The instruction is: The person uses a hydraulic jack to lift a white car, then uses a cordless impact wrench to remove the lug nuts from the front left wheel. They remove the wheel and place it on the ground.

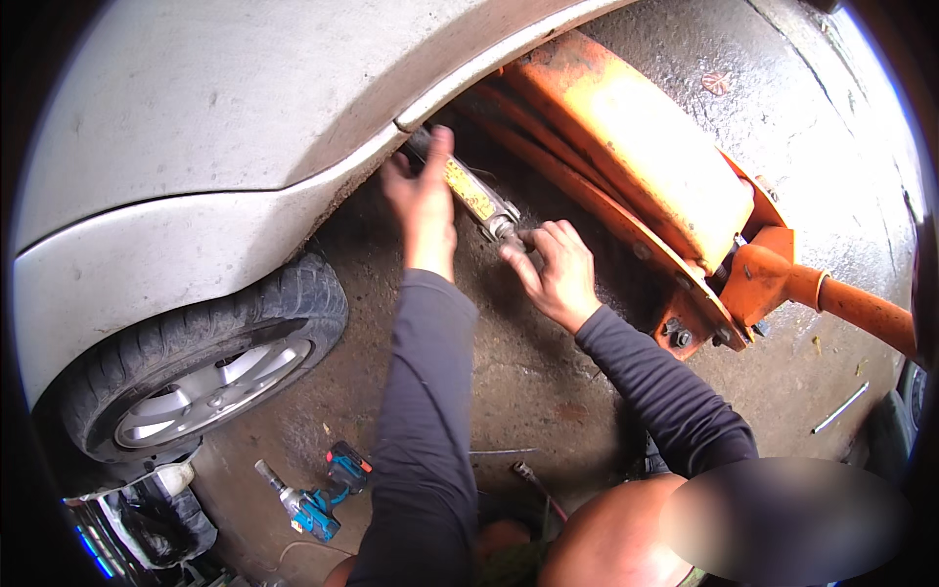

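Head view: the near end of a yellow-labelled metal jack (472, 194), positioned between the white car (235, 108) and an orange floor jack (636, 147), is pinched by the right hand (559, 269), while the left hand (425, 201) is placed at its upper part, closure undeterminable.

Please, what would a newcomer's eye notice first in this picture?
Probably the big orange floor jack, upper right, and the pale car body, upper left. Between them, the left hand is beside a yellow-labelled metal device, the right hand at its lower end.
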Demonstrator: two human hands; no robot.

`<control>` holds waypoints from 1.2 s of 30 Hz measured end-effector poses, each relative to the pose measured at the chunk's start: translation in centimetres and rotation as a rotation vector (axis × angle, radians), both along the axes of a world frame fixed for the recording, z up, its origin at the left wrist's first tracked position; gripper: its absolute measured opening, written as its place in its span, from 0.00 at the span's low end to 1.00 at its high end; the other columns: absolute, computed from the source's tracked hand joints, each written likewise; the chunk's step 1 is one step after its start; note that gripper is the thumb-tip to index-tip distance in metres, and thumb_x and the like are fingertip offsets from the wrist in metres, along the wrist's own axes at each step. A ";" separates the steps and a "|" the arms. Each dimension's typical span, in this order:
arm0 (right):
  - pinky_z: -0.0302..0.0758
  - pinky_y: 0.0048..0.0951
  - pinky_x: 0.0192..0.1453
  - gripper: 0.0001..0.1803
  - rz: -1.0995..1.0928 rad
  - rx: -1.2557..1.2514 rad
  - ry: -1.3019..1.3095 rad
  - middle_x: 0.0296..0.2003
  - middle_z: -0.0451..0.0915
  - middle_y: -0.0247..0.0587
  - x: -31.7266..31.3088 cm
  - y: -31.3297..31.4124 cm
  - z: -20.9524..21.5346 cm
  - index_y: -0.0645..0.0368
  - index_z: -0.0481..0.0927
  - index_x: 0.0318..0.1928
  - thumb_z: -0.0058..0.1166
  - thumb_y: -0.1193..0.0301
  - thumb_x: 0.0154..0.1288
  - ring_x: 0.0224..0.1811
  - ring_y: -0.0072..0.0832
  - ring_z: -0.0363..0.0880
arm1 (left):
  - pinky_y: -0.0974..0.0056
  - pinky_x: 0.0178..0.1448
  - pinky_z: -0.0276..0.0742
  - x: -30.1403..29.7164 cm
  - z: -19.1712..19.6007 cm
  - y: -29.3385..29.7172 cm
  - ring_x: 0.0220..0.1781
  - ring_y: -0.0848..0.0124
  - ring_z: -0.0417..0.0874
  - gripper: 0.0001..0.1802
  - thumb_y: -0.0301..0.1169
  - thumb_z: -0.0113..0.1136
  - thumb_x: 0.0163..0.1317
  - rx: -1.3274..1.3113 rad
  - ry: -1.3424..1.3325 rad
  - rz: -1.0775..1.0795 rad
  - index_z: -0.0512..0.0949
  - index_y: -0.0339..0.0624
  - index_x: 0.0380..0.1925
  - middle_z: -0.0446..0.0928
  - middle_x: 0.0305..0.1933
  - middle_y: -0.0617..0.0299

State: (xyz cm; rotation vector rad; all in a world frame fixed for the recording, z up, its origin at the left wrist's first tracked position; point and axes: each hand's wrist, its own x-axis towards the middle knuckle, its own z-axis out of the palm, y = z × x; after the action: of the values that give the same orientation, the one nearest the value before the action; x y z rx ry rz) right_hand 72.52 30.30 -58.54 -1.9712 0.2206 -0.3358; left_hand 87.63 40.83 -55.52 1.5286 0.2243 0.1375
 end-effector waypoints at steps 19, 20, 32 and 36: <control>0.77 0.39 0.43 0.23 -0.035 0.103 0.151 0.30 0.78 0.44 0.3 1.2 0.0 0.66 0.79 0.42 0.52 0.53 0.70 0.34 0.39 0.80 | 0.65 0.45 0.75 -2.8 -0.4 -0.9 0.40 0.71 0.78 0.24 0.27 0.71 0.54 -0.087 0.175 -0.149 0.73 0.25 0.47 0.78 0.43 0.55; 0.76 0.40 0.45 0.24 -0.062 -0.140 0.073 0.34 0.77 0.46 0.1 1.1 0.9 0.65 0.79 0.44 0.60 0.53 0.63 0.39 0.42 0.78 | 0.66 0.44 0.75 -2.7 -0.4 -0.7 0.40 0.72 0.78 0.23 0.27 0.71 0.54 -0.094 0.191 -0.157 0.73 0.25 0.46 0.78 0.43 0.55; 0.72 0.32 0.30 0.21 -0.007 0.385 0.355 0.24 0.80 0.41 0.8 1.8 -0.8 0.67 0.80 0.36 0.50 0.58 0.72 0.21 0.30 0.75 | 0.65 0.29 0.70 -2.3 0.1 -0.9 0.27 0.77 0.73 0.11 0.23 0.67 0.50 -0.069 0.246 -0.212 0.74 0.33 0.30 0.76 0.30 0.61; 0.70 0.31 0.35 0.25 -0.091 1.546 0.435 0.14 0.63 0.29 1.0 3.2 1.4 0.63 0.77 0.33 0.38 0.55 0.78 0.21 0.25 0.65 | 0.65 0.23 0.65 -1.4 0.6 0.0 0.20 0.78 0.70 0.09 0.23 0.65 0.50 0.034 0.240 -0.324 0.75 0.33 0.17 0.73 0.20 0.66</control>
State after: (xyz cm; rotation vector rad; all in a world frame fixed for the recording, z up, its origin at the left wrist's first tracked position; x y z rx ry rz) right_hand 73.50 33.52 -57.14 -0.4661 0.6161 0.2178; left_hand 86.26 40.88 -54.97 1.5941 0.1622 -0.3019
